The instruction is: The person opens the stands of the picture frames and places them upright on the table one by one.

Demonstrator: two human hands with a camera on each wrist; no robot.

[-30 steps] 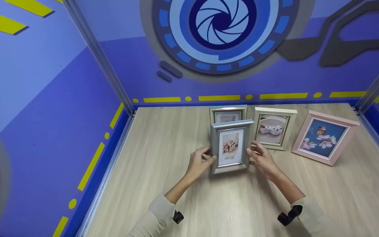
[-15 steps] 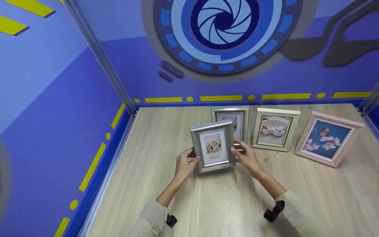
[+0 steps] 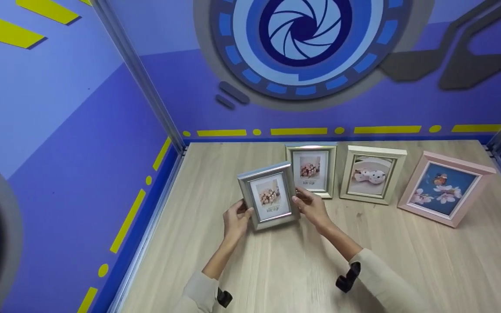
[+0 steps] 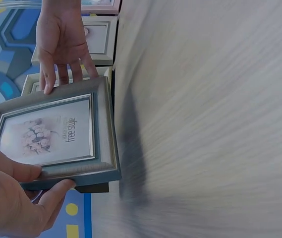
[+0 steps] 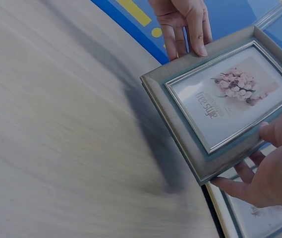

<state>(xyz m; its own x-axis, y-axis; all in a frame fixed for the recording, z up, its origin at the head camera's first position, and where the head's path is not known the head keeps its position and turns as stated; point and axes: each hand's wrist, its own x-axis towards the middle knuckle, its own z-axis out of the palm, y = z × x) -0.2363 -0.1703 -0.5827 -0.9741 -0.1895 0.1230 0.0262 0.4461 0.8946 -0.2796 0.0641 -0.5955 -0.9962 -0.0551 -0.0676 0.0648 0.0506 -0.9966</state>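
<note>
A silver-grey picture frame (image 3: 270, 199) with a rose bouquet print is tilted between both hands, just off the tabletop with a shadow below it. My left hand (image 3: 236, 224) grips its left edge, thumb on the front and fingers round the back, as the left wrist view shows closely. On the opposite edge, my right hand (image 3: 314, 211) holds the frame with the thumb (image 5: 274, 130) on its front border and the fingers beneath. Behind it stands a gold-silver picture frame (image 3: 332, 174) with a similar bouquet print, its lower left corner hidden.
To the right stand a cream picture frame (image 3: 384, 184) with a photo of white spotted figures and a pink picture frame (image 3: 463, 204) with a bird and blossoms. The wooden table (image 3: 363, 243) meets blue printed walls (image 3: 163, 95) at the back and left.
Both hands have carried the silver-grey frame leftward and tilted it. The gold-silver frame behind, mostly covered before, now shows nearly whole. The other frames stay standing.
</note>
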